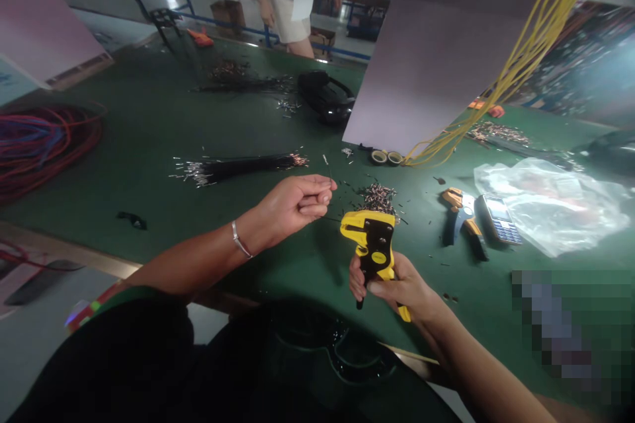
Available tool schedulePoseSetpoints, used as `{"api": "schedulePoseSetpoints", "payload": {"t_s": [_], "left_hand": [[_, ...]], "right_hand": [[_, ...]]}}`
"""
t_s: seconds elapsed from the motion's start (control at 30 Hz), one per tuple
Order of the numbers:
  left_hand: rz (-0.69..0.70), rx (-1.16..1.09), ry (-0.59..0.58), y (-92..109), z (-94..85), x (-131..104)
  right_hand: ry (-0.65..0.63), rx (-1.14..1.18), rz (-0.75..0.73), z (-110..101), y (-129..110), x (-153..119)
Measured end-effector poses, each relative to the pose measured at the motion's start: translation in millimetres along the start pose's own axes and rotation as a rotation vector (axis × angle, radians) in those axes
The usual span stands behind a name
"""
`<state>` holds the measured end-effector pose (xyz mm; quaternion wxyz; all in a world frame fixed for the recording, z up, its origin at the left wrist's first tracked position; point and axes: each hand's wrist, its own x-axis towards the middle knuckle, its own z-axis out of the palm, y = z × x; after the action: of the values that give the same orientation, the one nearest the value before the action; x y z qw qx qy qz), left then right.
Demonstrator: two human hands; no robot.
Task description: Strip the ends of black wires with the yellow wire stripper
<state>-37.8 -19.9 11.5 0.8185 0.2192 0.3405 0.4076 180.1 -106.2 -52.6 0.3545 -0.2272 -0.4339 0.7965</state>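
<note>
My right hand (pixel 384 281) is wrapped around the handles of a yellow and black wire stripper (pixel 377 238), held upright with its jaws toward the left. Pinched in the fingers of my left hand (pixel 302 201) is a thin black wire (pixel 329 168), its pale tip pointing up. Another end of wire seems to reach toward the stripper's jaws; whether it sits inside them I cannot tell. Just behind the tool lies a heap of short cut-off wire ends (pixel 378 198). A bundle of black wires (pixel 243 168) with bright metal ends rests beyond my left hand.
Orange and blue pliers (pixel 461 218), a keypad phone (pixel 500 219) and a clear plastic bag (pixel 555 205) lie at right. Two tape rolls (pixel 387 157) sit under a hanging sheet (pixel 436 53), beside drooping yellow wires (pixel 526 73). Red and blue cable coils (pixel 44 139) lie left. A person (pixel 290 6) stands across.
</note>
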Motion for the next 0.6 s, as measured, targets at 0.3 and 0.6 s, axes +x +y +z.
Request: {"api": "schedulePoseSetpoints", "payload": {"t_s": [0.3, 0.6], "left_hand": [[-0.006, 0.012, 0.002, -0.2, -1.7, 1.1], [0.023, 0.07, 0.006, 0.2, -4.2, 1.3]], "right_hand": [[0.016, -0.016, 0.021, 3.1, -2.7, -1.7], [0.089, -0.121, 0.038, 4.2, 5.0, -5.3]]}}
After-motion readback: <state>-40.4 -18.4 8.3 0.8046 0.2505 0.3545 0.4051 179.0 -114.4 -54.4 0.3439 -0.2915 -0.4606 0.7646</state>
